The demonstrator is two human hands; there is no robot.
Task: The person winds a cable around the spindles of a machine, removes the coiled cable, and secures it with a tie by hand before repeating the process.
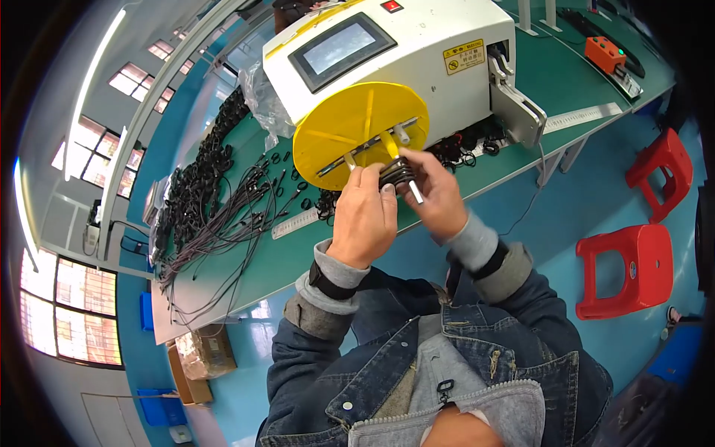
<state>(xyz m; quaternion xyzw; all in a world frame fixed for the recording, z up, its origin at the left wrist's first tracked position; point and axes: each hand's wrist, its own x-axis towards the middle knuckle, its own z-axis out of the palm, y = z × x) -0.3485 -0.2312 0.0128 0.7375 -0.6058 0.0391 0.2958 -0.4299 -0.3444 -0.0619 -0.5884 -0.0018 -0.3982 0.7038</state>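
Both our hands meet at one yellow disc [350, 127] on the white machine [439, 45]: left hand [365, 212] and right hand [436, 194] pinch a black wire coil [397, 175] between them. We judge coiling underway; next needs careful release. Two red stools [633, 268] right; cables [216, 201] left on counter [298, 257].

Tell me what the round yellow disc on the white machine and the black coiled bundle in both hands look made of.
Round yellow disc: probably moulded plastic, uniform matte colour. Black coiled bundle: likely rubber- or plastic-sheathed cable, thin flexible strands, gripped by left hand and right hand.
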